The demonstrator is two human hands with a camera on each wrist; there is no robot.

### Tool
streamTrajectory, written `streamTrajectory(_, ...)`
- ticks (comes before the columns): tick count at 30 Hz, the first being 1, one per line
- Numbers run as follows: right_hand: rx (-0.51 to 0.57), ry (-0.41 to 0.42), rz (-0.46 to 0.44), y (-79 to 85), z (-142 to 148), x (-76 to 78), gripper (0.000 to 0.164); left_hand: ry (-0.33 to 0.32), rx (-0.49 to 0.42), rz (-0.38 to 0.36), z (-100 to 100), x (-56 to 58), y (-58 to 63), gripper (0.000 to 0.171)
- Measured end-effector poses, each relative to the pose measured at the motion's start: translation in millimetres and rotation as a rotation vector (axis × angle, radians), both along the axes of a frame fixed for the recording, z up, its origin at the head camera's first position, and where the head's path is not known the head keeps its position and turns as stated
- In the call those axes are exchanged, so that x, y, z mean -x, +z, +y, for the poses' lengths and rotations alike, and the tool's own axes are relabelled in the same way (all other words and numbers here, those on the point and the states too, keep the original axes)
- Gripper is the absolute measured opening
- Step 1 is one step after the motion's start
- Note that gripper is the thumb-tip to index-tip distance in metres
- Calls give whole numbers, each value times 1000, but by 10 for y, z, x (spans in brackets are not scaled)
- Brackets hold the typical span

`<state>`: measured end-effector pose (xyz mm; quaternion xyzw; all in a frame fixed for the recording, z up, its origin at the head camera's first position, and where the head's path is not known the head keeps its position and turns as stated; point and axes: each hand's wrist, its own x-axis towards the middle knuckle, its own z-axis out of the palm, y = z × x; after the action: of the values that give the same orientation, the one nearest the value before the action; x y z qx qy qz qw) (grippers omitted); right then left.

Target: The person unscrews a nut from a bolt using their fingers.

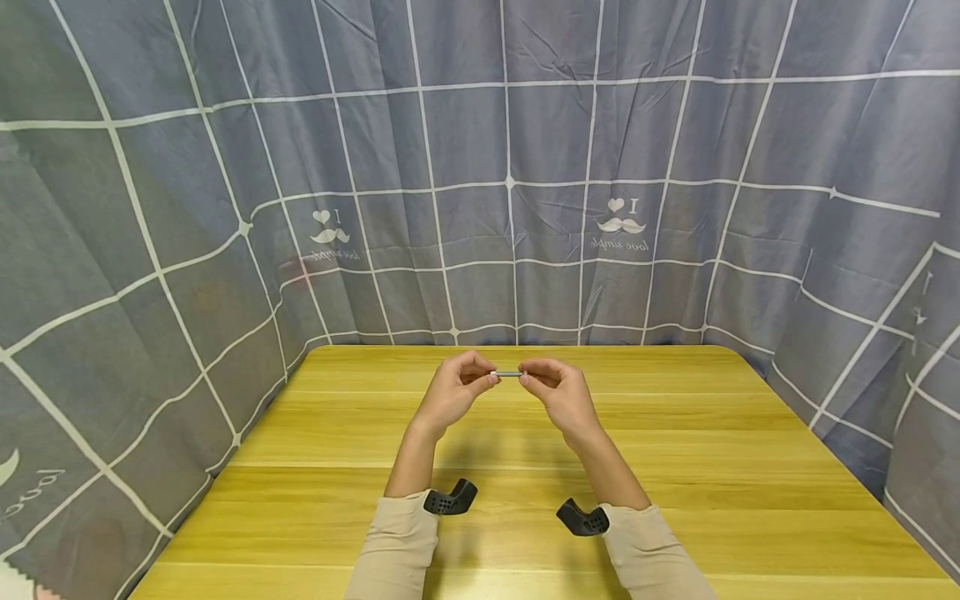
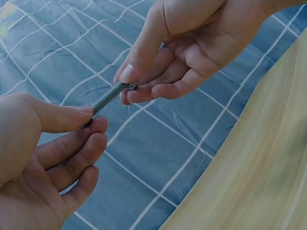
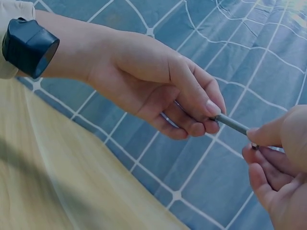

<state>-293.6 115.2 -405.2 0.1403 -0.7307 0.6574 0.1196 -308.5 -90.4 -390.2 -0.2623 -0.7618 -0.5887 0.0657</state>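
A thin grey metal spring (image 1: 509, 374) is stretched lengthwise between my two hands, above the far part of the table. My left hand (image 1: 455, 390) pinches its left end between thumb and fingertips. At the other end, my right hand (image 1: 561, 393) has the same kind of pinch. Close coils line the spring (image 2: 108, 99) in the left wrist view, and a small metal loop shows by the right thumb. In the right wrist view the spring (image 3: 233, 124) looks straight, its ends partly hidden by fingertips.
Beneath my hands lies a wooden table (image 1: 510, 467) with yellowish planks. A grey curtain (image 1: 480, 225) with white grid lines hangs behind it and along both sides. Black wrist mounts (image 1: 452, 497) sit at the cuffs of both beige sleeves.
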Motion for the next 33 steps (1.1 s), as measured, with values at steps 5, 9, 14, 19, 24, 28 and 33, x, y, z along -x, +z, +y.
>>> streamTrajectory(5, -166, -105, 63, -14, 60, 13, 19, 13, -27, 4, -4, 61, -71, 12)
streamTrajectory(9, -320, -194, 143, -55, 169, 56, 18, 34, -24, -3, -30, 96, -132, 9)
streamTrajectory(14, -485, -248, 173, -154, 385, 139, 14, 97, 20, -40, -145, 190, -272, 8)
streamTrajectory(19, -593, -264, 134, -283, 613, 234, 14, 194, 16, -87, -297, 300, -442, 7)
streamTrajectory(24, -638, -263, 41, -443, 749, 289, 17, 233, 4, -179, -389, 363, -646, 8)
streamTrajectory(28, -643, -248, -35, -610, 831, 311, 19, 237, 27, -207, -405, 432, -844, 7)
streamTrajectory(33, -651, -236, -27, -822, 940, 359, 15, 243, 93, -168, -367, 488, -1020, 4)
